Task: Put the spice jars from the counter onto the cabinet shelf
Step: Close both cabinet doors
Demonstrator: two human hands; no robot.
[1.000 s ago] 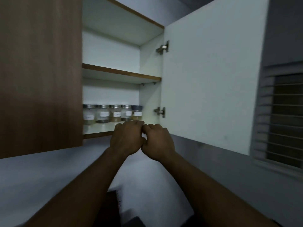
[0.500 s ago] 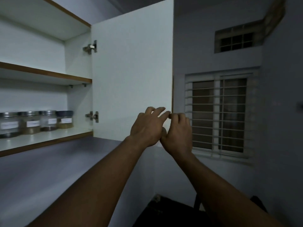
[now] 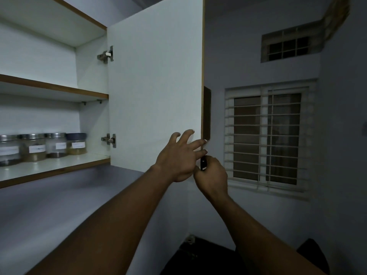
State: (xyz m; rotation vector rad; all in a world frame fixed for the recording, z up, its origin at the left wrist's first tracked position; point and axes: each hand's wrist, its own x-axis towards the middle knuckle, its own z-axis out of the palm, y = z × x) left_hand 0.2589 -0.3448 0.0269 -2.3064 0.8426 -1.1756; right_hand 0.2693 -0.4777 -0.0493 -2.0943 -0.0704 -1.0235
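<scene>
Several clear spice jars (image 3: 42, 146) with metal lids and white labels stand in a row on the lower cabinet shelf (image 3: 57, 164) at the left. The white cabinet door (image 3: 155, 86) is swung open. My left hand (image 3: 178, 157) lies with spread fingers on the door's inner face, near its lower free edge. My right hand (image 3: 212, 175) is closed around the door's free edge from the outer side, just below the left hand. No jar is in either hand.
An upper shelf (image 3: 53, 89) above the jars holds nothing visible. A barred window (image 3: 268, 135) and a small vent window (image 3: 288, 46) are on the wall at the right. Dark objects (image 3: 198, 255) lie low, below my arms.
Both hands have moved from the shelf's front edge to the door's free edge. The left hand has spread on the door and the right has closed on its edge. The view turned right.
</scene>
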